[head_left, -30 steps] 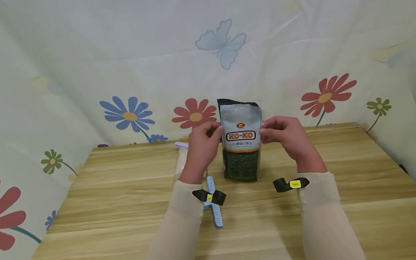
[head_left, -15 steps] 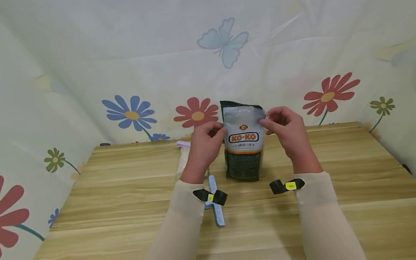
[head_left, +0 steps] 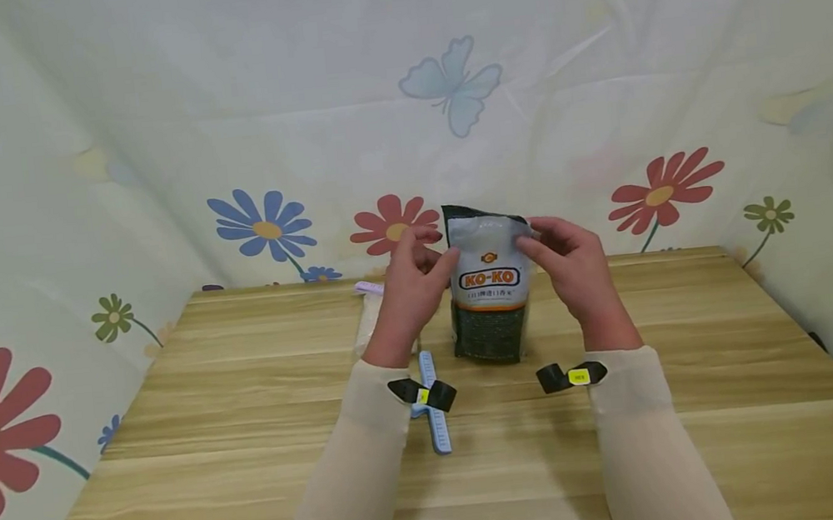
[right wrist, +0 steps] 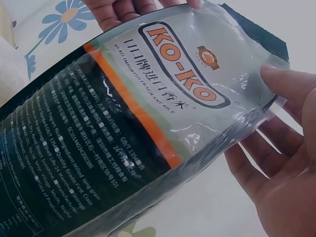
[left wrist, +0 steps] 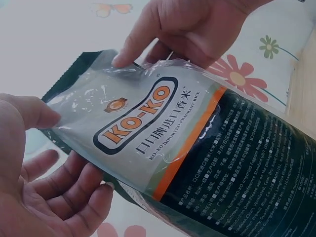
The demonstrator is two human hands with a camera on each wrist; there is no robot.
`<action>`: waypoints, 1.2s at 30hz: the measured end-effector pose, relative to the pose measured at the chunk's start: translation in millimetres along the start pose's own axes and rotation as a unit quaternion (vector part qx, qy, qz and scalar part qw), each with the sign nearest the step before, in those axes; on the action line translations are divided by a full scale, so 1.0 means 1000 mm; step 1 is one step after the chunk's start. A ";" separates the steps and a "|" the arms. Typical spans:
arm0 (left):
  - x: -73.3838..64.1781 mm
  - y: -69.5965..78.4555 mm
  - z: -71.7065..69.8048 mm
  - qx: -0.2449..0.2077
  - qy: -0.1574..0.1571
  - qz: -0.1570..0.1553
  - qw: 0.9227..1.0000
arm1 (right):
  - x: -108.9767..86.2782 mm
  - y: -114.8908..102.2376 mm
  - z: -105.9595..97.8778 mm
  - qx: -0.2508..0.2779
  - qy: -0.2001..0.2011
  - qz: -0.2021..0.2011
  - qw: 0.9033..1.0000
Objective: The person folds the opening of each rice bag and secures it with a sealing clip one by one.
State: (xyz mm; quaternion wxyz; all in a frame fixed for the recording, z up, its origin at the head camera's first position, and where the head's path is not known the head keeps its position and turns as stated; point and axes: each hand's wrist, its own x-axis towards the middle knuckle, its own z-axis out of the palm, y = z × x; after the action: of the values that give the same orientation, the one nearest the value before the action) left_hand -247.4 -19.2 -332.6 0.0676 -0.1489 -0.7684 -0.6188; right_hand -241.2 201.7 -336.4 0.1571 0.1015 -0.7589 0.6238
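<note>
An upright bag of rice [head_left: 490, 286], silver above and dark green below with KO-KO lettering, stands on the table between my hands. My right hand [head_left: 575, 266] pinches its upper right edge, thumb on the front and fingers behind. On the other side my left hand [head_left: 413, 289] has its thumb at the bag's upper left edge. In the left wrist view the left fingers [left wrist: 74, 197] are spread loosely beside and behind that edge. The dark top strip [right wrist: 261, 37] of the bag leans backward. Below the left wrist lies a light blue bag clip [head_left: 439, 429], partly covered.
Behind the left hand lies a small clear bag [head_left: 367, 325] of pale contents with a purple clip [head_left: 368, 288] across its top. The wooden table [head_left: 704, 433] ends at a flower-printed cloth backdrop [head_left: 310, 94].
My right hand has moved higher along the bag's edge, its thumb now on the front. The left fingers have loosened from their pinch and spread upward. The bag's top has tipped slightly.
</note>
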 end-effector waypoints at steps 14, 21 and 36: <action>0.001 -0.001 0.006 -0.019 0.003 0.032 0.999 | -0.003 -0.002 -0.001 0.010 -0.016 -0.025 1.000; 0.001 -0.001 0.011 -0.054 0.001 0.079 0.995 | -0.003 -0.004 -0.001 0.004 -0.019 -0.031 0.999; -0.001 0.001 0.015 -0.056 0.093 0.097 0.989 | -0.002 -0.008 0.004 0.015 0.045 -0.028 0.998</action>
State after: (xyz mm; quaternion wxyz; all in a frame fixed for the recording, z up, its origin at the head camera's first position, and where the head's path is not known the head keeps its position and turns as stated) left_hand -245.1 -4.9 -335.3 0.1901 -0.1683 -0.7049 -0.6623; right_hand -237.1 195.6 -330.5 0.2072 0.0973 -0.7385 0.6342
